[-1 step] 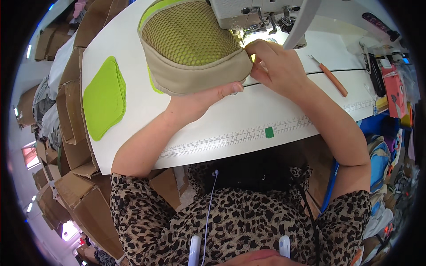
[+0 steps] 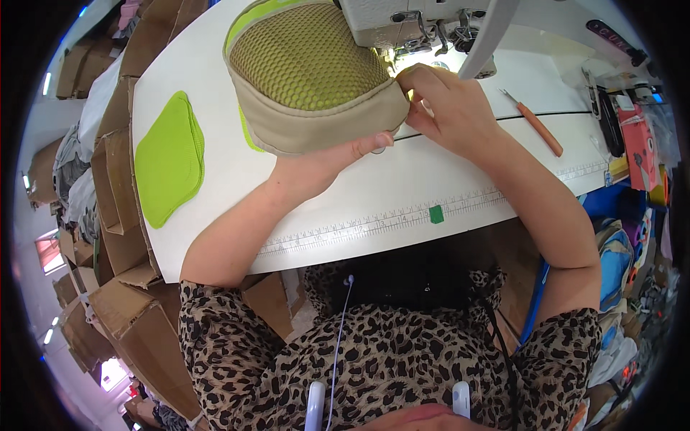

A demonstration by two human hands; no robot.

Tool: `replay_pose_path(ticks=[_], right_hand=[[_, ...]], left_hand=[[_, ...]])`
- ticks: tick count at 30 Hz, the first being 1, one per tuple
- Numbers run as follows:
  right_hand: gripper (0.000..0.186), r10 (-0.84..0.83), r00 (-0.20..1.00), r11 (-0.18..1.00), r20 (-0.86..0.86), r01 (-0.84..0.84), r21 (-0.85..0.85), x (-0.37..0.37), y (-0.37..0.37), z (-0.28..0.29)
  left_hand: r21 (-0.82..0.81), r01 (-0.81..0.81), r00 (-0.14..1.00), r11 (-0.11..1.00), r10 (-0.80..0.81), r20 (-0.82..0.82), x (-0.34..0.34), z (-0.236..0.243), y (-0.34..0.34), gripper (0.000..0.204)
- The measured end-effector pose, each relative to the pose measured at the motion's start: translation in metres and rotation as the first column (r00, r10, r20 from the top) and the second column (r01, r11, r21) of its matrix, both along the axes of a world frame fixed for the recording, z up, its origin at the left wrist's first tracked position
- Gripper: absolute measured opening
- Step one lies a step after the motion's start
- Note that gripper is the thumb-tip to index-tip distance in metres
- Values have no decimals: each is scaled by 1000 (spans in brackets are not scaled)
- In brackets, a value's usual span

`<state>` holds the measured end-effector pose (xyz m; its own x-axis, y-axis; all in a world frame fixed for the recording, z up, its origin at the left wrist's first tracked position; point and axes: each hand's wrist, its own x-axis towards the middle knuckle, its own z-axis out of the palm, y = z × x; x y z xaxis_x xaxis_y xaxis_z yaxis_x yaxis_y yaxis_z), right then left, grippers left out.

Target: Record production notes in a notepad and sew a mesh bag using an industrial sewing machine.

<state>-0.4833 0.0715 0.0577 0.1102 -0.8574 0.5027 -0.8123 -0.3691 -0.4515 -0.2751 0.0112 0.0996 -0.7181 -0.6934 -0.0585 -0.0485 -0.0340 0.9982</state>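
Note:
A rounded sewn piece (image 2: 327, 122) of beige fabric, with an olive mesh panel over lime green, stands under the sewing machine head (image 2: 402, 21). My left hand (image 2: 313, 169) supports it from below. The left thumb lies along its lower beige edge, and the other fingers are hidden behind the piece. At its right corner, close to the lit needle area, my right hand (image 2: 449, 108) pinches the edge between thumb and fingers. A bit of lime green shows by those fingertips. The needle itself cannot be made out.
Stacked lime green fabric pieces (image 2: 171, 161) lie at the left of the white table (image 2: 215, 244). An orange-handled pointed tool (image 2: 539, 129) rests at the right. A ruler strip (image 2: 381, 226) with green tape runs along the front edge. Cardboard boxes (image 2: 118, 179) stand left.

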Motion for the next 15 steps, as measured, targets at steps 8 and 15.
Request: replay_pose_path(ticks=[8,15], right_hand=[[21,66,995,970,-69,-80,-231,0,-2,10],[18,-111,993,992,35,113,-62,-11,5,12]], left_hand=[[-334,27,981,942,-89,-173,3,1,0,27],[-785,173,982,594,-167,90,-4,-18,-33,32]])
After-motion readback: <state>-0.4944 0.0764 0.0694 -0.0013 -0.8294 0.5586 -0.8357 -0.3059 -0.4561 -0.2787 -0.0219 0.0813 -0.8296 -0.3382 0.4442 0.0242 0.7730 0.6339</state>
